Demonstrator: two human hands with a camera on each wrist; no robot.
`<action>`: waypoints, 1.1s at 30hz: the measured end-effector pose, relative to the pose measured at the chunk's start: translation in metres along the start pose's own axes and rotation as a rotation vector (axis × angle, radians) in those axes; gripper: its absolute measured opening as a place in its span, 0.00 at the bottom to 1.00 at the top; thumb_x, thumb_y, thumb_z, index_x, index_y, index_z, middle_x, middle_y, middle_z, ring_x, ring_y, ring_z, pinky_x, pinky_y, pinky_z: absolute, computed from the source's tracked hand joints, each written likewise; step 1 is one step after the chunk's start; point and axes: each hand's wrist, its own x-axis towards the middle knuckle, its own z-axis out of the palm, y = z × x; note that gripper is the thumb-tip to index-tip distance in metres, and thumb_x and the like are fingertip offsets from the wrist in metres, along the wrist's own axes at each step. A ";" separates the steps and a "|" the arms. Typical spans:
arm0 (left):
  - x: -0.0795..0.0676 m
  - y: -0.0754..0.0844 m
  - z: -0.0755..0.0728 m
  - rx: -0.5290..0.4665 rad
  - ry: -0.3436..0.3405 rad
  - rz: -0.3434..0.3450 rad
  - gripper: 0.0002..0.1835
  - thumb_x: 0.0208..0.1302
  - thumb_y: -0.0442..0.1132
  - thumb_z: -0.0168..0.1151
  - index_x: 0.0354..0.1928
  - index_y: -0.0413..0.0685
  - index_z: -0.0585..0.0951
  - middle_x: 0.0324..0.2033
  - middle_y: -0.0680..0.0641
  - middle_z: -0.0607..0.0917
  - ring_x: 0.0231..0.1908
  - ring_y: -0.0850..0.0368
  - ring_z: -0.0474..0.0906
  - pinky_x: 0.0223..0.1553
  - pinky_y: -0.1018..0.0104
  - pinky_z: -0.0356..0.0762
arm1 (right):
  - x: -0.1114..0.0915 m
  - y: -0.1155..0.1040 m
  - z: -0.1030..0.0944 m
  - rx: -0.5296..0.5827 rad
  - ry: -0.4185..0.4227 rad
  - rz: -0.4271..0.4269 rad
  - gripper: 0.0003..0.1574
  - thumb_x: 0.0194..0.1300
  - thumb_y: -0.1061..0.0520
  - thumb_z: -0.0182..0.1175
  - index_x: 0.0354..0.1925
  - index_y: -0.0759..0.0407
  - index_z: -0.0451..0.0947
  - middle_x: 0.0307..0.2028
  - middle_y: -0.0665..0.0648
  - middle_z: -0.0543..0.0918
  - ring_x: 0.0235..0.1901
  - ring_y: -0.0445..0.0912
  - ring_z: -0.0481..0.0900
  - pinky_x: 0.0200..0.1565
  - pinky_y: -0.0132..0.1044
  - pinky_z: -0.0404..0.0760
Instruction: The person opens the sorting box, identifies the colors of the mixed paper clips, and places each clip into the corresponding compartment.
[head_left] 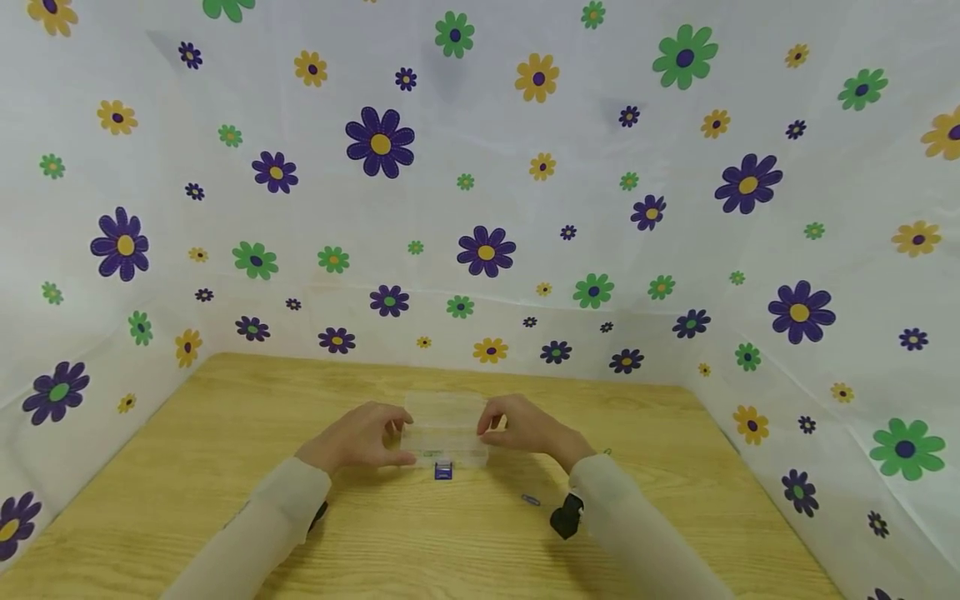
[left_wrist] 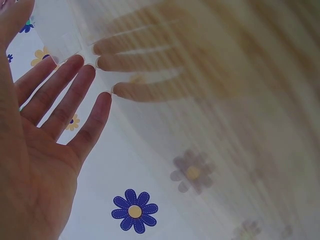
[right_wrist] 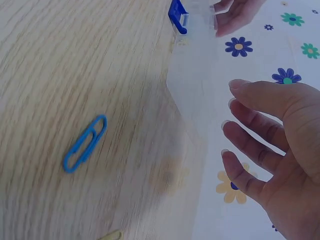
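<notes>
A clear plastic box point(head_left: 450, 435) with a raised clear lid point(head_left: 446, 407) lies on the table between both hands. Its blue latch point(head_left: 443, 472) faces the near side. Something small and greenish shows through its front left part. My left hand point(head_left: 363, 435) is at the box's left end, thumb by the near corner and index finger by the far side; in the left wrist view its fingers point(left_wrist: 80, 97) are nearly straight. My right hand point(head_left: 525, 427) curves loosely at the right end. The right wrist view shows its fingers point(right_wrist: 250, 125) bent, with nothing between them.
A blue paper clip point(right_wrist: 85, 144) lies on the wooden table point(head_left: 420, 542), right of the latch. Farther right is another clip point(head_left: 608, 452), small and only partly visible. White flower-patterned sheeting point(head_left: 480, 192) encloses the table's back and sides. A black wrist device point(head_left: 567, 517) sits under the right sleeve.
</notes>
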 end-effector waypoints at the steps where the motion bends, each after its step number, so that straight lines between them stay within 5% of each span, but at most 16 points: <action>1: 0.000 0.000 0.000 -0.002 0.000 0.000 0.37 0.54 0.64 0.75 0.56 0.42 0.84 0.43 0.48 0.88 0.43 0.55 0.82 0.49 0.55 0.83 | -0.001 0.001 -0.001 0.000 0.000 0.005 0.03 0.68 0.61 0.67 0.38 0.59 0.87 0.40 0.55 0.87 0.43 0.51 0.84 0.50 0.52 0.85; 9: 0.001 -0.002 0.000 -0.010 -0.001 0.009 0.37 0.54 0.63 0.75 0.56 0.42 0.84 0.43 0.48 0.89 0.43 0.55 0.82 0.49 0.54 0.83 | -0.017 0.009 -0.010 -0.004 0.013 0.012 0.03 0.67 0.61 0.68 0.37 0.59 0.87 0.38 0.55 0.88 0.40 0.47 0.84 0.44 0.39 0.85; 22: 0.000 0.000 0.000 -0.006 0.001 0.023 0.37 0.55 0.63 0.75 0.56 0.42 0.84 0.43 0.48 0.89 0.43 0.54 0.83 0.49 0.54 0.83 | -0.052 0.029 -0.023 -0.013 -0.019 0.070 0.02 0.67 0.61 0.68 0.37 0.60 0.86 0.38 0.54 0.88 0.39 0.42 0.82 0.44 0.46 0.86; 33: -0.001 0.001 0.000 0.002 0.002 0.003 0.36 0.54 0.63 0.76 0.55 0.42 0.84 0.42 0.49 0.88 0.43 0.55 0.82 0.49 0.54 0.83 | -0.083 0.040 -0.030 -0.025 -0.041 0.088 0.03 0.67 0.62 0.68 0.38 0.61 0.86 0.37 0.53 0.88 0.37 0.39 0.82 0.42 0.40 0.85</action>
